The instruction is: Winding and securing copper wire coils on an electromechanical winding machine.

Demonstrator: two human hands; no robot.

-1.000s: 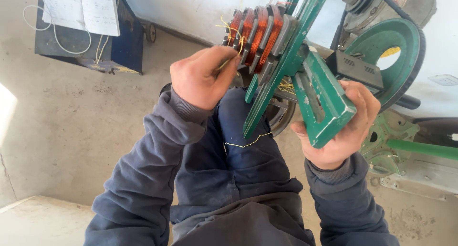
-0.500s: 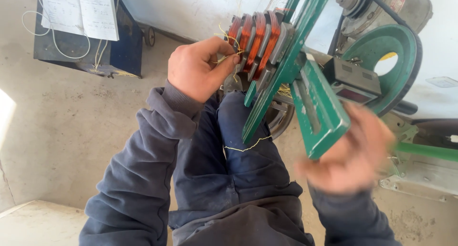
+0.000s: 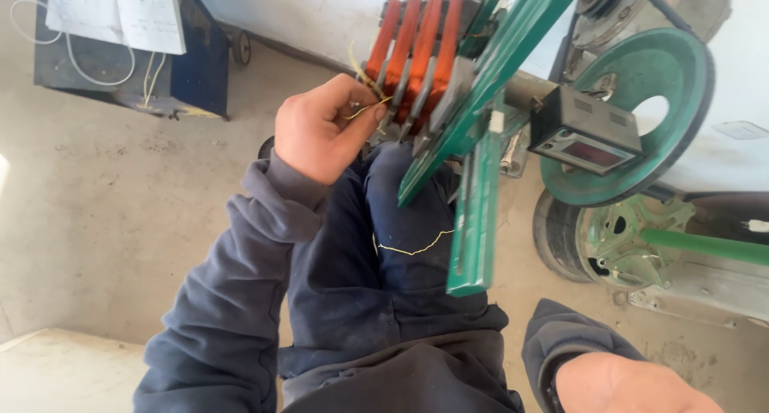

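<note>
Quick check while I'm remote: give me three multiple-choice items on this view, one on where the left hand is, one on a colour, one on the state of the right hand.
1. The left hand is at:
A. the copper coils
B. the pulley wheel
C. the floor

2. The frame bars are:
A. red
B. green
C. grey

3. The right hand is:
A. gripping the frame
B. on the wheel
C. off the machine, holding nothing

Answers: 1 A, its fingertips pinch a thin wire beside the coils. 2 B, the bars are painted green. 3 C, it sits low at the picture's edge, touching nothing.
</note>
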